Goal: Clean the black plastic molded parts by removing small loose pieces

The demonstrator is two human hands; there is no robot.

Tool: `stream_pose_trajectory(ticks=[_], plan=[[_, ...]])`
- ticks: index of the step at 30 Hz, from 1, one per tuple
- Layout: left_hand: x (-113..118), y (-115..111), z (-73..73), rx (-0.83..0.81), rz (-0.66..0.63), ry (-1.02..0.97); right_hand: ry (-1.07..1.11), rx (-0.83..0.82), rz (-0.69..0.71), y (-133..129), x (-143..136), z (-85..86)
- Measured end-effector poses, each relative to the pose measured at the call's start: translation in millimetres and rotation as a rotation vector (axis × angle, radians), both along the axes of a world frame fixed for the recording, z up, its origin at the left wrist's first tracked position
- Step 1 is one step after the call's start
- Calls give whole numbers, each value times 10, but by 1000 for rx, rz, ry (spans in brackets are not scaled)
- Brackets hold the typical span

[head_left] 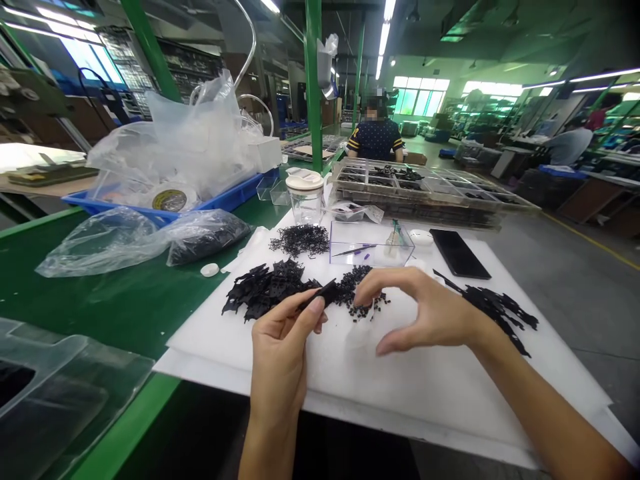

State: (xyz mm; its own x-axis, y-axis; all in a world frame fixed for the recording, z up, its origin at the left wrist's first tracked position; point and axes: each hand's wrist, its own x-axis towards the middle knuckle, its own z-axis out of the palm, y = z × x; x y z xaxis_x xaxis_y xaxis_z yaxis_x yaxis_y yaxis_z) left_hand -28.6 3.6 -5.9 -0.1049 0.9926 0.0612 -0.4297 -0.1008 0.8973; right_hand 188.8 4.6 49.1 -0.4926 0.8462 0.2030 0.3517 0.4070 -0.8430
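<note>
Between its thumb and fingers, my left hand [290, 327] pinches a small black plastic part [325, 293], tilted up to the right. My right hand [425, 310] hovers beside it with thumb and fingers wide apart, holding nothing. Just behind the right fingertips is a pile of tiny black pieces [357, 283] on the white foam sheet [350, 380]. Flat black plastic parts [265, 287] lie heaped behind my left hand. Thin black bits [300, 240] form another pile farther back. Past my right wrist, long black parts [500, 310] are spread out.
A clear plastic box [373, 243] with tweezers inside stands behind the piles, near a lidded cup [305, 197] and a black phone [460, 253]. Divided trays [415, 187] sit at the back. Left are a bagged black heap [207, 237] and a blue tray [235, 200]. A person [375, 137] sits beyond.
</note>
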Motion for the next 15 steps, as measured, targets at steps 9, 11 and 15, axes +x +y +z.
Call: stream_pose_trajectory(ticks=[9, 11, 15], plan=[[-8, -15, 22, 37, -33, 72, 138, 339, -981, 355, 450, 71], [-1, -21, 44, 48, -41, 84, 56, 313, -1030, 450, 505, 69], [16, -31, 71, 67, -57, 102, -119, 291, -1064, 600, 506, 18]])
